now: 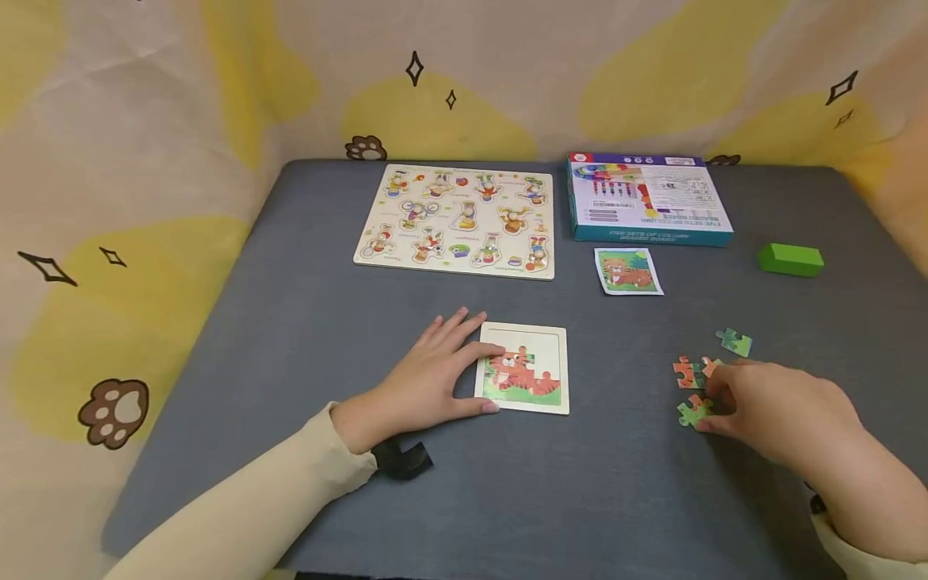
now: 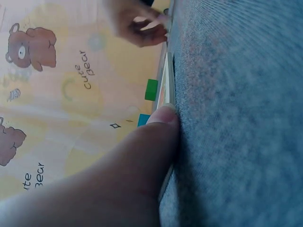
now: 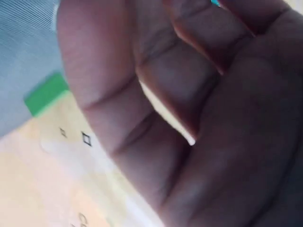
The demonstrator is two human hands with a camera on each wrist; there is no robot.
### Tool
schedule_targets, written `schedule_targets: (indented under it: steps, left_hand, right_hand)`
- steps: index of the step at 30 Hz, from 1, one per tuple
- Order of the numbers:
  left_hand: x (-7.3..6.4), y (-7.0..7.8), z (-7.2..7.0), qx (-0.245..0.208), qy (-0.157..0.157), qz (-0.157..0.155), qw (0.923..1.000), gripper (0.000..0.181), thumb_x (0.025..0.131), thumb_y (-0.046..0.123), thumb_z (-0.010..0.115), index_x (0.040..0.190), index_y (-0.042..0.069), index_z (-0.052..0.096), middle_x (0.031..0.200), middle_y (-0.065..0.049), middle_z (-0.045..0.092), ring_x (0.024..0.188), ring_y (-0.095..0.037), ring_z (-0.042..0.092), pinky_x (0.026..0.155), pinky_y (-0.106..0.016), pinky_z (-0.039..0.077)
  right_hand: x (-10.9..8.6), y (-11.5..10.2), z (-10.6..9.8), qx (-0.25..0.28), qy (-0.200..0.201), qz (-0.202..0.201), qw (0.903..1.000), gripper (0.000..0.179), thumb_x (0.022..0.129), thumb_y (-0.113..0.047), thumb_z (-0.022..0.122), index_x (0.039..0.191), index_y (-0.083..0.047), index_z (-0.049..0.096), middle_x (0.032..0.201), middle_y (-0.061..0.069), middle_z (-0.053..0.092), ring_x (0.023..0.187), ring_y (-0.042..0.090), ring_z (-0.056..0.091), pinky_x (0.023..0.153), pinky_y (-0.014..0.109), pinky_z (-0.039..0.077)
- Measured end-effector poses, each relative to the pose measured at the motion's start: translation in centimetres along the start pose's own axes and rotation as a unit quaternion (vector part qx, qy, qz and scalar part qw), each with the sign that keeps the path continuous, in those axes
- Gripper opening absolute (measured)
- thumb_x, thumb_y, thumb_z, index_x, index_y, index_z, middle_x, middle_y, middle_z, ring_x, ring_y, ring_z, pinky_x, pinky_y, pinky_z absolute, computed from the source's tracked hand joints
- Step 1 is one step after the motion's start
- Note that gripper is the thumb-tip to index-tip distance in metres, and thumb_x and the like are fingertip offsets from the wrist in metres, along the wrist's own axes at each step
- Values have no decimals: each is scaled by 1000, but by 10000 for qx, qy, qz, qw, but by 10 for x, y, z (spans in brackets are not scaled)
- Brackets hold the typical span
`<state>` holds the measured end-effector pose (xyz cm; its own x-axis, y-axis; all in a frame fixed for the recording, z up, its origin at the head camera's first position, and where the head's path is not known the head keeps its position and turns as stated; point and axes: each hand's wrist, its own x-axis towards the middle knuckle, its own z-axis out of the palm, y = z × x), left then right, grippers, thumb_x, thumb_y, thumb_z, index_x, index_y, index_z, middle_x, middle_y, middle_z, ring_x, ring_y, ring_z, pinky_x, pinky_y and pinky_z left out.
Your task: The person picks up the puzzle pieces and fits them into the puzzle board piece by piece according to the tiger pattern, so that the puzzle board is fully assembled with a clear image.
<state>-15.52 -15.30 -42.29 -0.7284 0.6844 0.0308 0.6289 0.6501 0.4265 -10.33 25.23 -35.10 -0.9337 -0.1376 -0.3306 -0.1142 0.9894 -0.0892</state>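
Note:
My left hand (image 1: pixel 428 370) rests on the left side of a small square wooden puzzle tray (image 1: pixel 568 370), fingers spread and thumb at its near edge. Inside the tray, joined puzzle pieces (image 1: pixel 516 374) show part of an orange tiger on green; the upper and right parts of its bed are bare. Off to the right, my right hand (image 1: pixel 790 411) pinches a green and orange puzzle piece (image 1: pixel 693 411) between thumb and index finger, low at the table. Close beside it lie a red-orange piece (image 1: pixel 685 372) and, farther back, a green-blue piece (image 1: pixel 736 342). In the right wrist view, curled fingers (image 3: pixel 109 71) hide the piece.
A tiger picture card (image 1: pixel 627 271) lies behind the tray. Farther back are a wooden peg board (image 1: pixel 453 221) with cartoon figures and a flat beaded-boxes carton (image 1: pixel 648 201). A green block (image 1: pixel 790 260) sits at the right. Patterned cloth (image 1: pixel 471 113) surrounds the grey table.

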Motion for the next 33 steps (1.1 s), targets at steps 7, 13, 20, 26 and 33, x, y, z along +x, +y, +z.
schedule_targets:
  steps: [7,13,20,26,33]
  left_hand:
    - [-2,-1,-1,-17,-16,-30,10000,72,92,56,77,152,26,53,174,-10,19,161,-29,6,129,-49,3]
    - [-2,1,-2,-56,-54,-39,10000,71,92,54,78,152,24,54,173,-11,20,161,-31,7,129,-51,3]
    - [-2,2,-4,-68,-69,-75,9999,71,93,53,78,152,24,53,173,-10,19,161,-29,6,129,-49,1]
    - [-2,0,-4,28,-62,-71,10000,71,92,54,78,152,25,53,173,-10,20,161,-29,6,129,-49,2]
    - [0,1,-1,62,-70,-32,10000,71,92,55,78,152,25,54,173,-11,21,161,-30,7,129,-51,3]
  right_hand:
    - [0,1,14,270,284,-407,9984,32,77,-29,95,93,-15,70,82,-11,60,72,11,59,56,44,48]
    - [7,-8,18,665,353,-1126,9908,41,74,-19,96,82,-20,56,78,-14,56,67,6,52,57,31,41]
    - [19,-40,-2,2160,671,-1803,9573,33,85,-2,86,94,-15,58,92,-9,72,77,8,63,63,24,54]
    - [39,-77,-21,2269,451,-1871,9547,27,90,-2,82,102,-14,62,94,-4,69,84,17,61,66,28,54]
    - [64,-107,-31,2130,466,-2354,9471,15,92,-2,80,98,-12,72,91,-1,63,84,19,58,71,32,54]
